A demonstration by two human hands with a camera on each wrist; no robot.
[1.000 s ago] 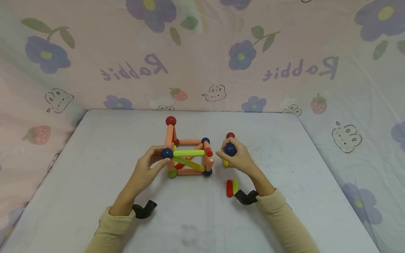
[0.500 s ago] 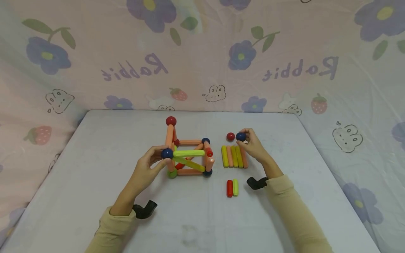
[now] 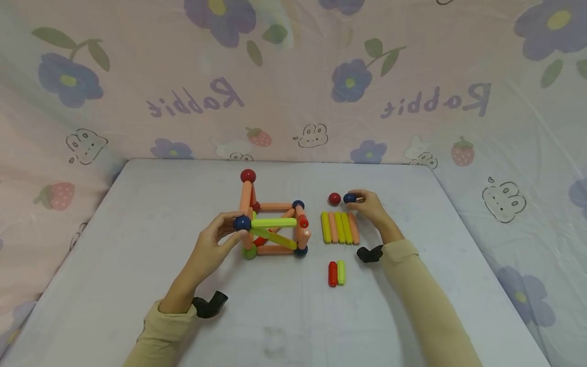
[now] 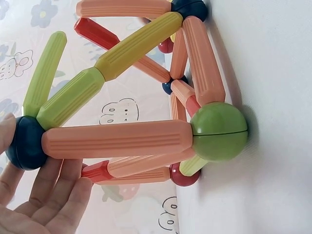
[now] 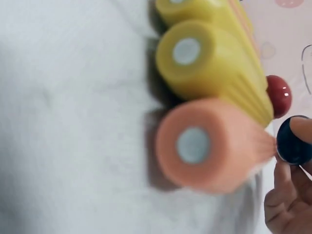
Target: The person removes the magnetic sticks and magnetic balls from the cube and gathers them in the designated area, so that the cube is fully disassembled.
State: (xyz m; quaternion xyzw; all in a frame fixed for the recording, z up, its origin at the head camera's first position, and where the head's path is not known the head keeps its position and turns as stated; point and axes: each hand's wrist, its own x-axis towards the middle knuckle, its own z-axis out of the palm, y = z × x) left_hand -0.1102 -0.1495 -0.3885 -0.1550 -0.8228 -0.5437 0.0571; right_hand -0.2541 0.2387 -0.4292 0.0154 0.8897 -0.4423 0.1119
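Observation:
My left hand pinches a dark blue ball at an upper front corner of a frame built of magnetic rods and balls. From that ball a lime green rod points right, its far end joined to no ball. A lime-and-yellow diagonal slopes down from it, and an orange rod runs down to a green ball. On the right, my right hand holds another dark blue ball between thumb and fingers, beside a red ball on the table.
Several yellow and orange rods lie in a row just in front of the right hand. Nearer me are a red rod and a lime rod. A tall red-ball corner rises at the frame's back left. A printed curtain hangs behind the white table.
My right hand has carried its blue ball back and right, from beside the frame to beside the red ball, uncovering the rod row. The left hand has stayed in place on its ball.

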